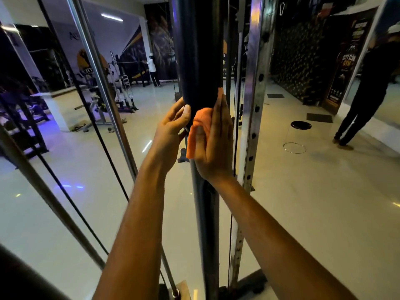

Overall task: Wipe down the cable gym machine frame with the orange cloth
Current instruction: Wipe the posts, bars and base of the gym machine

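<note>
Hands on the black upright post [198, 50] of the cable machine frame, at the lower edge of its thick dark sleeve. Right hand [213, 141] flat against the post, fingers straight and pointing up, pressing the orange cloth [198, 133] to the post; cloth folded over under the palm, one corner peeping out above the fingertips. Left hand [172, 129] just beside it on the post's left side, fingers loosely curved, thumb tip touching the sleeve's edge, nothing held. Close on the right, a silver perforated upright [252, 105]; to the left, slanted chrome guide rod [104, 83] and black cable [86, 109]. Pale glossy floor [303, 202] beneath.
</note>
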{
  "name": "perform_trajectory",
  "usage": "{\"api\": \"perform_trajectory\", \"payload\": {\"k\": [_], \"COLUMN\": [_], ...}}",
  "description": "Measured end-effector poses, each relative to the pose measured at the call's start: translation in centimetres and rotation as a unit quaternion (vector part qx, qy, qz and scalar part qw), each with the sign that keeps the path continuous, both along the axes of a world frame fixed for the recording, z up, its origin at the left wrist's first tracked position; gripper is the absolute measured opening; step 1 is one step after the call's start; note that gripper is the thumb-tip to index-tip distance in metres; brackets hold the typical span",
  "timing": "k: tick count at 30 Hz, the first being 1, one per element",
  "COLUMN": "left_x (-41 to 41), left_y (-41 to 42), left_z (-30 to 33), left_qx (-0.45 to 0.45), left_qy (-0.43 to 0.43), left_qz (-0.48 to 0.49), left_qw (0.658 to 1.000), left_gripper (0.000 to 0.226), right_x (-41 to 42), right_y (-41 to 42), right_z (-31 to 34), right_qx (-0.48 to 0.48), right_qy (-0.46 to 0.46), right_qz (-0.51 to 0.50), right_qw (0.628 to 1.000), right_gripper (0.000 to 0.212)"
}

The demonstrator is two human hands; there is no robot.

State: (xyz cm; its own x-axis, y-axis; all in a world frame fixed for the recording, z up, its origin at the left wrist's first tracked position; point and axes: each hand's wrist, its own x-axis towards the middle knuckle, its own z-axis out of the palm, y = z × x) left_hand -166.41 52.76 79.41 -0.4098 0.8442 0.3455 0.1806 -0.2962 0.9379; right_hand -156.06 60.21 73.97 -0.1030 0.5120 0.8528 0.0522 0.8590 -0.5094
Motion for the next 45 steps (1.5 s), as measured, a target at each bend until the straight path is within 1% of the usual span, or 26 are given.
{"api": "perform_trajectory", "payload": {"k": [1, 3, 6, 8, 10, 14, 16, 18, 20, 22, 25, 27, 29, 31, 34, 36, 38, 40, 43, 45], "left_x": [-0.1, 0.0, 0.6, 1.0, 1.2, 1.2, 1.1, 0.9, 0.8, 0.9, 1.3, 1.4, 1.4, 1.2, 0.8, 0.5, 0.4, 0.3, 0.1, 0.1], "left_y": [-0.2, -0.5, -0.8, -0.8, -0.7, -0.9, -0.8, -0.7, -0.6, -0.6, -0.7, -0.8, -0.9, -1.0, -1.1, -1.1, -1.2, -1.1, -0.9, -0.8], "left_z": [-0.4, -1.7, -4.0, -5.1, -5.8, -6.2, -6.1, -6.1, -6.5, -7.1, -8.4, -9.6, -10.7, -11.7, -12.7, -13.0, -13.5, -14.1, -14.7, -14.9], "left_qx": [-0.003, -0.01, -0.022, -0.024, -0.023, -0.023, -0.023, -0.022, -0.023, -0.024, -0.032, -0.035, -0.042, -0.049, -0.057, -0.063, -0.067, -0.073, -0.084, -0.09], "left_qy": [0.002, -0.006, -0.023, -0.032, -0.039, -0.033, -0.025, -0.022, -0.023, -0.026, -0.034, -0.037, -0.042, -0.042, -0.041, -0.042, -0.042, -0.043, -0.052, -0.058], "left_qz": [0.004, 0.005, 0.004, 0.009, 0.013, 0.012, 0.016, 0.021, 0.023, 0.026, 0.036, 0.04, 0.038, 0.03, 0.027, 0.032, 0.028, 0.024, 0.024, 0.024], "left_qw": [1.0, 1.0, 1.0, 0.999, 0.999, 0.999, 0.999, 0.999, 0.999, 0.999, 0.998, 0.998, 0.998, 0.997, 0.997, 0.997, 0.996, 0.996, 0.995, 0.994], "left_gripper": [0.053, 0.05, 0.051, 0.053, 0.053, 0.051, 0.051, 0.051, 0.051, 0.051, 0.052, 0.052, 0.052, 0.052, 0.051, 0.05, 0.049, 0.05, 0.053, 0.054], "right_x": [0.1, 0.3, 1.0, 1.4, 1.1, -0.1, -0.4, -0.3, -0.1, 0.3, 1.3, 1.5, 1.1, 0.3, -0.6, -0.9, -0.8, -0.3, 1.4, 2.1], "right_y": [0.0, -0.2, -1.4, -2.5, -2.8, -1.5, -0.7, -0.3, -0.5, -1.3, -3.1, -3.7, -3.4, -2.6, -1.4, -1.0, -1.1, -1.7, -2.8, -3.3], "right_z": [-0.4, -3.5, -11.4, -14.7, -14.6, -9.0, -7.0, -7.2, -9.7, -14.1, -20.8, -22.7, -21.2, -17.4, -12.3, -11.8, -13.7, -17.5, -24.1, -26.3], "right_qx": [0.002, 0.0, -0.075, -0.115, -0.124, -0.078, -0.053, -0.041, -0.043, -0.061, -0.125, -0.156, -0.145, -0.12, -0.088, -0.081, -0.064, -0.069, -0.119, -0.155], "right_qy": [-0.003, -0.026, -0.086, -0.106, -0.092, -0.02, -0.013, -0.028, -0.056, -0.088, -0.13, -0.137, -0.122, -0.082, -0.029, -0.019, -0.038, -0.079, -0.16, -0.178], "right_qz": [-0.001, -0.011, -0.023, -0.029, -0.022, -0.013, -0.017, -0.027, -0.042, -0.055, -0.058, -0.048, -0.044, -0.035, -0.033, -0.042, -0.058, -0.06, -0.041, -0.031], "right_qw": [1.0, 1.0, 0.993, 0.987, 0.988, 0.997, 0.998, 0.998, 0.997, 0.993, 0.982, 0.977, 0.981, 0.989, 0.995, 0.996, 0.996, 0.993, 0.979, 0.971], "right_gripper": [0.071, 0.074, 0.08, 0.08, 0.079, 0.077, 0.074, 0.076, 0.079, 0.082, 0.082, 0.081, 0.081, 0.081, 0.072, 0.07, 0.071, 0.08, 0.093, 0.093]}}
